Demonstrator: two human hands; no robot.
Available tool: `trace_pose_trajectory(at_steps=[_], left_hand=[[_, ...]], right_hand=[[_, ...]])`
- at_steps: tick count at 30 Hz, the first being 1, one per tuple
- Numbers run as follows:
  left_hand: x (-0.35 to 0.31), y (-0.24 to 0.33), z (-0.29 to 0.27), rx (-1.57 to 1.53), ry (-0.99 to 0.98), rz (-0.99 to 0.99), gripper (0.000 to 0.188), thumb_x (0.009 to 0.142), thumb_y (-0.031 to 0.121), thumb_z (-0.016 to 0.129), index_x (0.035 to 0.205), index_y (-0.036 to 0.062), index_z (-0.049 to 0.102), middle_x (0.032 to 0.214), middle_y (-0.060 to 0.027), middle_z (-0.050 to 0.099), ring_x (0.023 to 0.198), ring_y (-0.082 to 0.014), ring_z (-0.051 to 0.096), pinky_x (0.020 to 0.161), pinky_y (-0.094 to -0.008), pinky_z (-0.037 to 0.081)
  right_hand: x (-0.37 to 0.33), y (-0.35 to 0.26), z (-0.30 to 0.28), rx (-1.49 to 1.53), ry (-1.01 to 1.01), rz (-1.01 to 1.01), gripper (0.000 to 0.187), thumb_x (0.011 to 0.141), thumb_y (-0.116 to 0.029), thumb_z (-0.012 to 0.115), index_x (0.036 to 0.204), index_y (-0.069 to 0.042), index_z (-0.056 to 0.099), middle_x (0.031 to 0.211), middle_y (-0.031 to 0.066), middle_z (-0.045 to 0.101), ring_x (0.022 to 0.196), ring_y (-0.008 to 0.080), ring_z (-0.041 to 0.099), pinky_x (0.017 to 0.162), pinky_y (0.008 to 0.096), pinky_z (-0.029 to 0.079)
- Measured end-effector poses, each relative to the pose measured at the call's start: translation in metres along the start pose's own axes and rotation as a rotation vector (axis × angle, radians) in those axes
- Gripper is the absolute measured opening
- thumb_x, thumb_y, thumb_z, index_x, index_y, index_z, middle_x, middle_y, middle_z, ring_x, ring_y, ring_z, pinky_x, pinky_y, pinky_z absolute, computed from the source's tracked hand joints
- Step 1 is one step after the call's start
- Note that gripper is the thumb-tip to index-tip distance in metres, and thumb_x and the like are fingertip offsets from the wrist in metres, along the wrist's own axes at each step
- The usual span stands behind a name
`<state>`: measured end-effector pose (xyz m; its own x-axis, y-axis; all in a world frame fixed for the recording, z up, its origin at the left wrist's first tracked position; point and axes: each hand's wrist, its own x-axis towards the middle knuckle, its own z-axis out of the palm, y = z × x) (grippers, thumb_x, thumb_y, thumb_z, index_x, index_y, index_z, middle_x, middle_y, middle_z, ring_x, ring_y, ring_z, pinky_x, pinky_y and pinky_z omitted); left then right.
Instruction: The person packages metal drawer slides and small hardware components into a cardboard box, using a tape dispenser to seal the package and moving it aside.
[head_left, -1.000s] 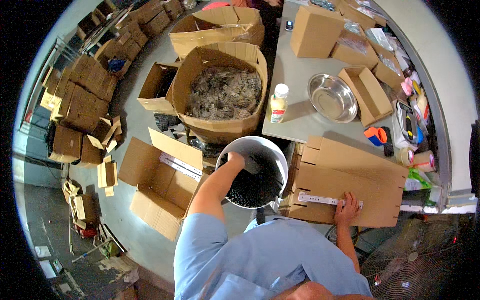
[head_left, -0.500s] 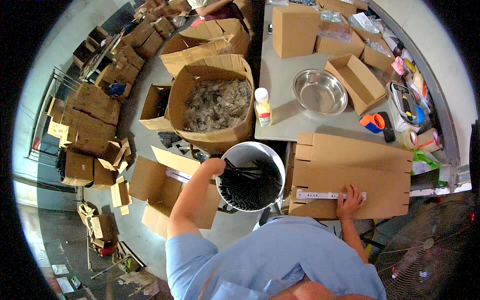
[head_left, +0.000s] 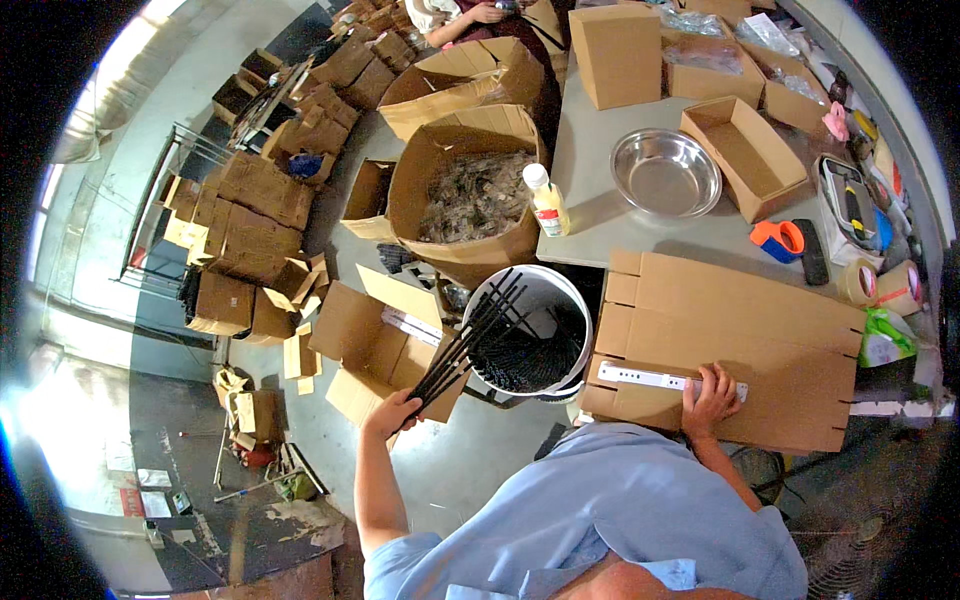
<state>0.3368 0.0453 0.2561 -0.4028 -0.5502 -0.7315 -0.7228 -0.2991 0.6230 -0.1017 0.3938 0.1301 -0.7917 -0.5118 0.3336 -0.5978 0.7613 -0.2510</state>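
Observation:
My left hand (head_left: 392, 412) is closed round one end of a bundle of thin black rods (head_left: 462, 350). The rods slant up to the right, their far ends over a white bucket (head_left: 568, 288). More black rods (head_left: 530, 358) fill the bucket. Flat on a cardboard sheet (head_left: 730, 310) lies a silver drawer slide (head_left: 640, 375), with small holes along it. My right hand (head_left: 712, 400) has its fingers bent over the slide's right end, holding it. Left of the bucket stands an open cardboard box (head_left: 345, 325) with another metal slide (head_left: 410, 326) in it.
A steel bowl (head_left: 665, 172), a shallow carton (head_left: 742, 160), a bottle (head_left: 548, 205) and tape rolls (head_left: 897, 288) stand on the grey table (head_left: 595, 150). Beyond the bucket is a large carton (head_left: 470, 255) of small bagged parts. Another person (head_left: 450, 22) sits at the back.
My left hand has drawn the bundle of rods up out of the bucket, toward me and to the left. My right hand stays on the drawer slide. The view has shifted left.

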Motion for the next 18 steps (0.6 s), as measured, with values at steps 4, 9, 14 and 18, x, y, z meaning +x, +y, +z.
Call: trace_pose_trajectory(at_steps=[4,9,14,18], left_hand=[[-0.011,-0.011,0.034,-0.056,0.043,0.061,0.017,0.093,0.015,0.047,0.099,0.0010,0.054,0.072,-0.0063,0.060,0.049,-0.0079,0.047,0.042,-0.0209,0.037],[-0.010,-0.006,0.073,0.077,0.149,0.122,0.018,0.092,0.015,0.046,0.095,0.0004,0.055,0.077,-0.0083,0.065,0.058,-0.0155,0.059,0.048,-0.0264,0.045],[0.021,-0.007,0.076,0.766,0.464,0.531,0.016,0.088,0.018,0.052,0.091,0.0024,0.053,0.078,-0.0176,0.064,0.067,-0.0349,0.062,0.056,-0.0418,0.048],[-0.020,0.077,0.108,1.141,0.597,0.260,0.015,0.084,0.019,0.053,0.088,0.0043,0.050,0.082,-0.0180,0.063,0.075,-0.0397,0.060,0.066,-0.0512,0.046]], right_hand=[[0.010,0.004,-0.015,0.186,-0.153,-0.030,0.037,0.083,-0.036,0.055,0.110,-0.012,0.057,0.126,0.0087,0.048,0.120,0.0312,0.037,0.098,0.0531,0.019],[0.012,0.005,-0.024,0.180,-0.196,-0.057,0.038,0.081,-0.037,0.058,0.107,-0.010,0.056,0.129,0.0109,0.046,0.118,0.0338,0.038,0.096,0.0552,0.025],[0.015,0.007,-0.027,0.160,-0.190,-0.072,0.041,0.081,-0.040,0.057,0.108,-0.010,0.056,0.128,0.0105,0.046,0.119,0.0315,0.038,0.095,0.0536,0.023],[0.016,0.020,-0.020,0.191,-0.236,-0.061,0.044,0.080,-0.042,0.057,0.109,-0.010,0.056,0.129,0.0113,0.044,0.120,0.0324,0.038,0.094,0.0566,0.022]])
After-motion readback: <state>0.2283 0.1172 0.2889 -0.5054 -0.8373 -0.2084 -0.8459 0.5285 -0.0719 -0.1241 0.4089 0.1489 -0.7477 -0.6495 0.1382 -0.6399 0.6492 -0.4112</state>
